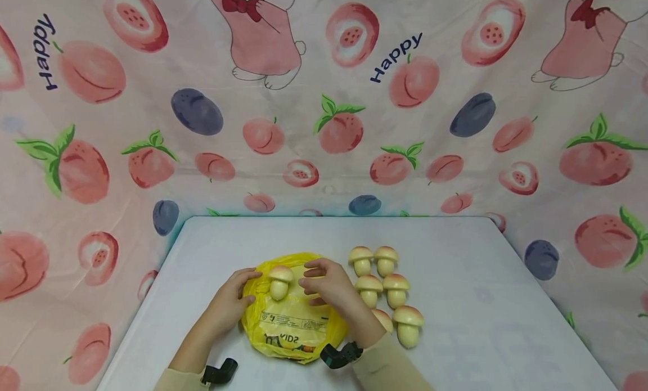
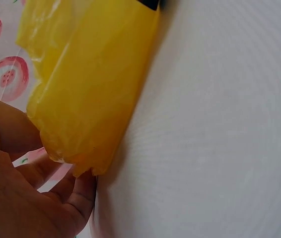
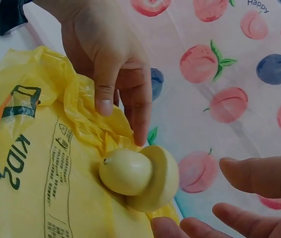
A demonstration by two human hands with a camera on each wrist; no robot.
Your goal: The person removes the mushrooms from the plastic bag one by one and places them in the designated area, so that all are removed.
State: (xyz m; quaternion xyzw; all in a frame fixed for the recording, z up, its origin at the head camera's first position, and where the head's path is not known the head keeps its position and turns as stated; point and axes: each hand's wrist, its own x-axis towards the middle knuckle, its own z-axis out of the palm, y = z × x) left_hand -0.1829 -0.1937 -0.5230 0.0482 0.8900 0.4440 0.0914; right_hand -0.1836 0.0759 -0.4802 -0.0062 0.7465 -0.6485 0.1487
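A yellow plastic bag (image 1: 293,318) with dark print lies on the white table. On its upper left part sits a mushroom-shaped piece (image 1: 279,284) with a cream stem and pinkish cap; the right wrist view shows this mushroom (image 3: 130,173) from its stem end. My left hand (image 1: 234,298) rests at the bag's left edge, thumb and fingers spread apart and touching the crumpled plastic (image 2: 86,109). Over the right part of the bag, my right hand (image 1: 329,284) has its fingers loosely bent, a gap between them and the mushroom, and nothing in it.
Several more such mushrooms (image 1: 396,290) stand in two columns right of the bag, partly behind my right forearm. A fruit-print cloth (image 1: 324,98) hangs behind the table (image 1: 486,301) and at its sides. Each wrist wears a black camera (image 1: 341,355).
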